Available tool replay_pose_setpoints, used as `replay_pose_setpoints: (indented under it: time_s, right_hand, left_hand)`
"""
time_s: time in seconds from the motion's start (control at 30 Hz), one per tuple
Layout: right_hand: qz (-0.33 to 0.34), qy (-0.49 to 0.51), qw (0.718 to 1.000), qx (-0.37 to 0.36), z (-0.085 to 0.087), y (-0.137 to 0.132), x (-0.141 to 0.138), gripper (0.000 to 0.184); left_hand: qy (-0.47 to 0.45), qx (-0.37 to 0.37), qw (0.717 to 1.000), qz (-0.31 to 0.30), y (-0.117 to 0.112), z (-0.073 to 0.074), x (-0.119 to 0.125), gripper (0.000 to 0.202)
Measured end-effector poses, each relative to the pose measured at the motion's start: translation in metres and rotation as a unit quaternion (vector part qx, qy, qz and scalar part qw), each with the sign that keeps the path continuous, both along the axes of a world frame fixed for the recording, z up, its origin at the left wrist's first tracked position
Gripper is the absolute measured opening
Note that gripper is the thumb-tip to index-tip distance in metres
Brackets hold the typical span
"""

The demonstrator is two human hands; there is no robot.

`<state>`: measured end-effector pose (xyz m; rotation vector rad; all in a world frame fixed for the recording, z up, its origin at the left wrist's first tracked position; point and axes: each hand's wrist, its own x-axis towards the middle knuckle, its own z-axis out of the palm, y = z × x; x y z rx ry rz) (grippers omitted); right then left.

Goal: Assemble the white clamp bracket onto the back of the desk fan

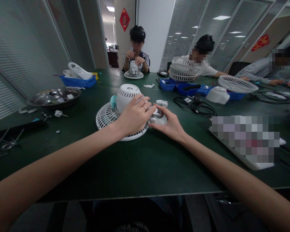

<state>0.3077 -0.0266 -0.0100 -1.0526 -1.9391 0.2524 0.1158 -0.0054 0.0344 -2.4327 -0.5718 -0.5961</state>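
Note:
In front of me a small white fan lies face down, its round grille (103, 117) flat on the green table and its slotted motor housing (128, 96) on top. A light-blue knob (113, 102) sticks out of the housing's left side. My left hand (136, 116) is closed over the right side of the housing, a ring on one finger. My right hand (169, 124) grips a white curved plastic bracket (159, 113) at the fan's right side between thumb and fingers. Its joint with the housing is hidden by my left hand. Just behind stands a small white plastic piece (161, 103).
To the left are a metal bowl (55, 98), a blue tray (78, 81) of white parts and loose small parts. Right of the fan lie a coiled black cable (195, 104), blue bins (168, 84), stacked grilles (183, 71) and a white, blurred-out tray (246, 141). Co-workers sit across and at right.

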Motion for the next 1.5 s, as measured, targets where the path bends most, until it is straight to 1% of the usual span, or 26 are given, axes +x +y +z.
replay_pose_setpoints:
  time_s: [0.13, 0.23, 0.3, 0.37, 0.47, 0.57, 0.63, 0.73, 0.83, 0.87, 0.9, 0.93, 0.97, 1.0, 1.03, 1.07, 1.1, 1.13, 1.17, 1.23, 1.27, 1.3, 1.33, 1.4, 1.43, 1.5]
  right_hand:
    - [-0.021, 0.035, 0.999, -0.019, 0.003, -0.003, -0.004, 0.053]
    - [-0.050, 0.029, 0.998, -0.009, 0.008, -0.010, -0.011, 0.046]
    - [-0.064, 0.022, 0.998, 0.003, 0.011, -0.015, -0.018, 0.042]
    - [-0.070, 0.027, 0.997, 0.010, 0.012, -0.020, -0.025, 0.040]
    - [-0.077, 0.042, 0.996, 0.014, 0.011, -0.025, -0.033, 0.039]
    - [-0.087, 0.043, 0.995, 0.021, 0.006, -0.026, -0.039, 0.038]
    - [-0.086, 0.033, 0.995, 0.028, 0.001, -0.026, -0.041, 0.038]
    - [-0.054, 0.014, 0.998, 0.040, 0.000, -0.030, -0.043, 0.038]
    - [0.027, -0.025, 0.999, 0.038, 0.011, -0.033, -0.040, 0.039]
    - [0.046, -0.047, 0.997, 0.040, 0.017, -0.032, -0.036, 0.034]
    - [0.046, -0.070, 0.995, 0.045, 0.024, -0.031, -0.030, 0.028]
    - [0.019, -0.085, 0.994, 0.060, 0.032, -0.028, -0.021, 0.026]
    - [-0.039, -0.079, 0.993, 0.076, 0.039, -0.024, -0.011, 0.034]
    - [-0.119, -0.075, 0.987, 0.081, 0.044, -0.020, 0.001, 0.038]
    - [-0.192, -0.104, 0.973, 0.071, 0.048, -0.015, 0.013, 0.039]
    - [-0.253, -0.160, 0.953, 0.040, 0.051, -0.010, 0.027, 0.038]
    - [-0.290, -0.230, 0.929, -0.014, 0.051, -0.006, 0.040, 0.036]
    - [-0.305, -0.283, 0.906, -0.076, 0.049, -0.002, 0.052, 0.035]
    - [-0.295, -0.315, 0.891, -0.144, 0.047, 0.001, 0.063, 0.036]
    - [-0.216, -0.328, 0.876, -0.279, 0.039, 0.007, 0.080, 0.042]
    - [-0.172, -0.320, 0.873, -0.325, 0.036, 0.009, 0.086, 0.045]
    - [-0.135, -0.311, 0.871, -0.354, 0.033, 0.011, 0.090, 0.048]
    - [-0.110, -0.304, 0.872, -0.367, 0.030, 0.013, 0.093, 0.050]
    - [-0.086, -0.294, 0.881, -0.361, 0.028, 0.015, 0.095, 0.051]
    - [-0.075, -0.289, 0.886, -0.355, 0.027, 0.016, 0.095, 0.050]
    - [-0.050, -0.274, 0.895, -0.348, 0.027, 0.017, 0.094, 0.049]
  left_hand:
    - [-0.023, -0.028, 0.999, -0.025, -0.003, 0.001, -0.004, 0.039]
    - [-0.064, -0.046, 0.996, -0.045, -0.009, 0.003, -0.012, 0.039]
    - [-0.078, -0.047, 0.994, -0.052, -0.017, 0.005, -0.022, 0.037]
    - [-0.089, -0.034, 0.994, -0.053, -0.027, 0.003, -0.035, 0.034]
    - [-0.107, 0.007, 0.993, -0.043, -0.040, -0.004, -0.053, 0.027]
    - [-0.080, 0.023, 0.996, -0.043, -0.048, -0.012, -0.058, 0.021]
    - [-0.076, 0.012, 0.997, -0.024, -0.053, -0.014, -0.056, 0.021]
    - [-0.094, -0.030, 0.994, 0.043, -0.061, -0.009, -0.049, 0.028]
    - [-0.086, -0.063, 0.991, 0.083, -0.066, -0.002, -0.049, 0.038]
    - [-0.083, -0.066, 0.990, 0.093, -0.066, 0.000, -0.050, 0.041]
    - [-0.081, -0.066, 0.989, 0.103, -0.066, 0.002, -0.052, 0.045]
    - [-0.081, -0.065, 0.988, 0.114, -0.066, 0.003, -0.053, 0.050]
    - [-0.079, -0.064, 0.987, 0.123, -0.067, 0.004, -0.054, 0.055]
    - [-0.073, -0.069, 0.986, 0.132, -0.067, 0.005, -0.055, 0.059]
    - [-0.063, -0.078, 0.985, 0.139, -0.068, 0.005, -0.056, 0.063]
    - [-0.052, -0.094, 0.984, 0.144, -0.069, 0.004, -0.056, 0.065]
    - [-0.042, -0.111, 0.982, 0.148, -0.070, 0.004, -0.055, 0.066]
    - [-0.032, -0.130, 0.979, 0.152, -0.070, 0.004, -0.054, 0.066]
    - [-0.024, -0.148, 0.976, 0.156, -0.071, 0.004, -0.054, 0.065]
    - [-0.015, -0.174, 0.970, 0.167, -0.070, 0.006, -0.053, 0.062]
    - [-0.009, -0.191, 0.965, 0.177, -0.070, 0.009, -0.054, 0.062]
    - [-0.001, -0.214, 0.958, 0.190, -0.069, 0.013, -0.055, 0.062]
    - [0.010, -0.244, 0.948, 0.204, -0.067, 0.018, -0.058, 0.063]
    - [0.037, -0.322, 0.919, 0.226, -0.064, 0.029, -0.069, 0.064]
    - [0.051, -0.361, 0.903, 0.226, -0.062, 0.035, -0.076, 0.063]
    - [0.066, -0.413, 0.883, 0.212, -0.055, 0.044, -0.097, 0.058]
